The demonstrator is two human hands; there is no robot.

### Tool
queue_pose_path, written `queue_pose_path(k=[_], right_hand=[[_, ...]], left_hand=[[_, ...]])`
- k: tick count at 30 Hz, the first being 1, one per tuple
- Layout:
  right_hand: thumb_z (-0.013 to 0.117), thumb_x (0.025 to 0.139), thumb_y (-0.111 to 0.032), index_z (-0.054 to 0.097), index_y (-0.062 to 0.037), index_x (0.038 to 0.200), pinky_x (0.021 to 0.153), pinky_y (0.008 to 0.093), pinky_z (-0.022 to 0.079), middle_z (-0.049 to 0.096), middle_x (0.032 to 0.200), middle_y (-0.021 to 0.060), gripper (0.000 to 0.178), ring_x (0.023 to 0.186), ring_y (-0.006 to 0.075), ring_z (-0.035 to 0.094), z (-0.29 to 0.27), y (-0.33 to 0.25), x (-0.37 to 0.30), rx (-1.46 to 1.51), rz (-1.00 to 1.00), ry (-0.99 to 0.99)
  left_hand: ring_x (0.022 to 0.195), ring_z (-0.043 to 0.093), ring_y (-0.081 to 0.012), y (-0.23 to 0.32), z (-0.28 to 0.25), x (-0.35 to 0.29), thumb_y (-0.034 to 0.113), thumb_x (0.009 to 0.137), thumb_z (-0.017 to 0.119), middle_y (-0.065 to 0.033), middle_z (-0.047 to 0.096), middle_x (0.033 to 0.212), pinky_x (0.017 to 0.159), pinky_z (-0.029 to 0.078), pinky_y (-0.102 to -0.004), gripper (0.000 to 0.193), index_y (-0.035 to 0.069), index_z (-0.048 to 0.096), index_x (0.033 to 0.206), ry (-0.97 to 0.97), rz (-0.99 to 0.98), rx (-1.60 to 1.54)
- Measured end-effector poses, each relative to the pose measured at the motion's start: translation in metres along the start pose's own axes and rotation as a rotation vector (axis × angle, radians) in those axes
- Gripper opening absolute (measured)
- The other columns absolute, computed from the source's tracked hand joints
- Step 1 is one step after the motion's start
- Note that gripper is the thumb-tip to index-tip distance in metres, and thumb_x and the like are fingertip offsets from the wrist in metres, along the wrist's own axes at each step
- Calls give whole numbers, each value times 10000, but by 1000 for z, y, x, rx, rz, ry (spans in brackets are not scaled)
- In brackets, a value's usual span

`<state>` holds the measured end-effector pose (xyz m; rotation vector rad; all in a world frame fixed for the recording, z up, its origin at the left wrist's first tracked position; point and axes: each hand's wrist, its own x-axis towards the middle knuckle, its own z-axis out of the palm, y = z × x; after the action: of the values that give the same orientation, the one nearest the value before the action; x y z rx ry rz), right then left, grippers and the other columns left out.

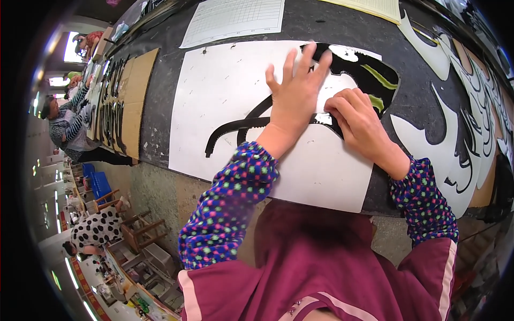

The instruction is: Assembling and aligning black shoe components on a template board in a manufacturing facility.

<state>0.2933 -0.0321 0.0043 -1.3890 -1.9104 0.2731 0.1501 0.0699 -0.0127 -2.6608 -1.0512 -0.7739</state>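
A large white sheet (pixel 214 80) lies on the dark table under both my hands. Flat on it are a glossy black cut piece (pixel 377 72) with green streaks and white patches, and a curved black strip (pixel 230 127) with a notched edge. My left hand (pixel 294 96) is slightly blurred, its fingers spread over the sheet and the left end of the black piece. Close beside it, my right hand (pixel 356 115) is closed, thumb and fingertips pinched at the inner edge of the black material near a white patch. The exact grip is partly hidden by the fingers.
White curved templates (pixel 420 136) spread over the table's right side. A printed form (pixel 233 21) and a yellowish paper pad (pixel 369 8) lie at the far edge. Left stands cardboard (pixel 138 91) with black strips, beside a co-worker (pixel 69 123); wooden stools (pixel 144 232) stand below.
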Motion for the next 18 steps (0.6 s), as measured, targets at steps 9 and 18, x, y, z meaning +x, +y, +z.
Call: queue_pose_path(k=[9,18], right_hand=[[631,848,15,603,-49,989,808,382,414,574,953,84,158,910,276,530,2,2,-1,8,-10,26],[616,881,12,608,-36,1001,829,384,429,583,955,94,130,914,292,547,-3,0,4,96,4,-34]], left_hand=[[1379,349,-267,-5,-14,17,98,908,542,-20,413,1502,1074,156,-556,537,267,528,1418,42,-27,33],[1401,316,-295,-10,0,1,65,903,519,-62,395,1512,1088,151,-564,559,226,510,1438,-45,-45,-38]])
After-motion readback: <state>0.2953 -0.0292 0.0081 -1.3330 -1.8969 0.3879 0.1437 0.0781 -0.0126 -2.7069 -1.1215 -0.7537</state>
